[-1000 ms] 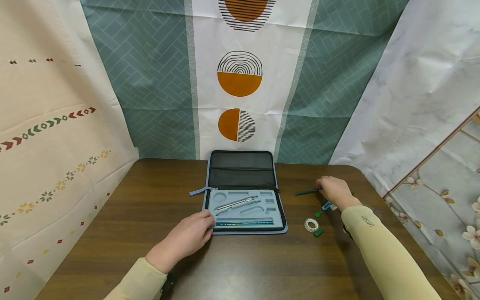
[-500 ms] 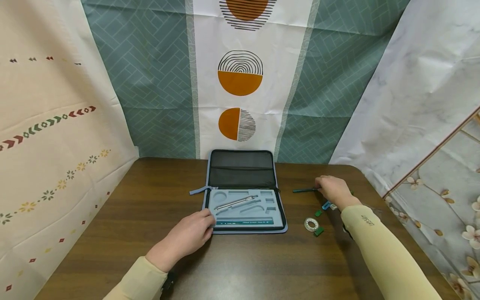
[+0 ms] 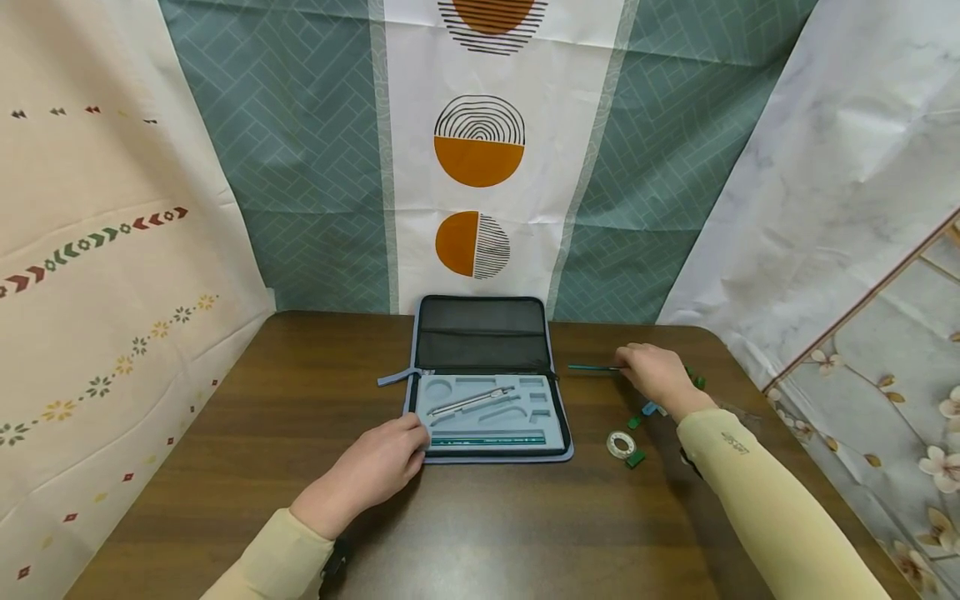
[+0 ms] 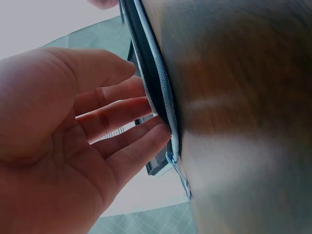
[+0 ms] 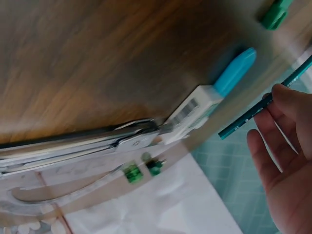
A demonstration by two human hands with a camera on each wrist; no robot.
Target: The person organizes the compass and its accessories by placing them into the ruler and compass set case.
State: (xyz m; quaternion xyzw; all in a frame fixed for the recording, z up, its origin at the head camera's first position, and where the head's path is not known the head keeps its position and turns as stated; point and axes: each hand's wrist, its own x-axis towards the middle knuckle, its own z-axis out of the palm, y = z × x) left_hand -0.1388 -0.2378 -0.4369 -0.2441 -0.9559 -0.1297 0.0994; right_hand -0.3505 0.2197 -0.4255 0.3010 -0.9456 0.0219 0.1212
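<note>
An open zip case lies on the table, its light-blue moulded tray facing up. In the tray are a silver compass and a dark green pencil. My left hand rests at the case's front left corner; in the left wrist view its extended fingers touch the zipped edge. To the right of the case, my right hand pinches another green pencil between thumb and fingers, above the table. The pencil's free end points left toward the case.
Near the right forearm lie a white ring, green pieces and a white eraser with a blue end. A metal drawing instrument and a clear curved piece lie beyond it. Patterned cloths hang around the table.
My right hand has moved a little left and back with the pencil, whose free end is nearer the case. My left hand stays at the case corner.
</note>
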